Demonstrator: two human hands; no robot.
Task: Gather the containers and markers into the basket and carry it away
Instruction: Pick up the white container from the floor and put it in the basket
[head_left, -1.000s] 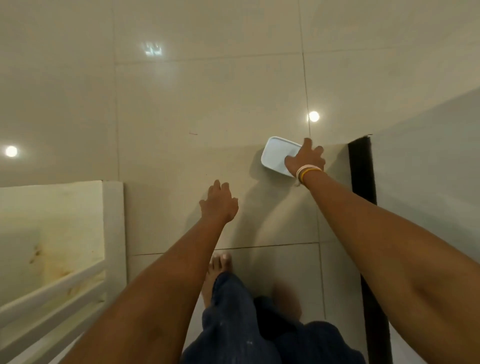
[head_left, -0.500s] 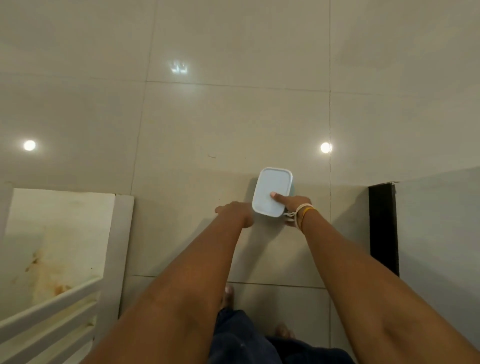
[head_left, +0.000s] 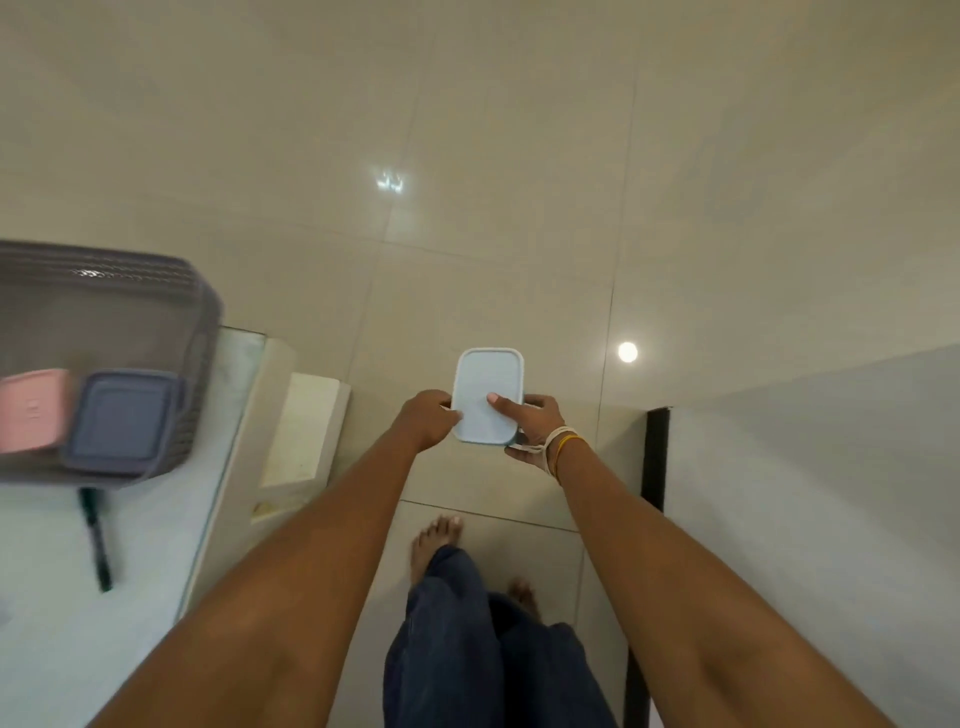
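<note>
floor (head_left: 519, 156): glossy beige tiles, ceiling-light glare | both hands clamped on pale-blue lidded container (head_left: 487, 395): left hand (head_left: 425, 420), right hand (head_left: 530, 423) | grey basket (head_left: 205, 332) on glass tabletop (head_left: 156, 519), far left of the left hand

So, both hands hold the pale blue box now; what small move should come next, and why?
Probably carry the pale blue lidded plastic container, in the grip of left hand and right hand, leftward toward the grey mesh basket, which already holds a pink container and a dark blue container.
</note>
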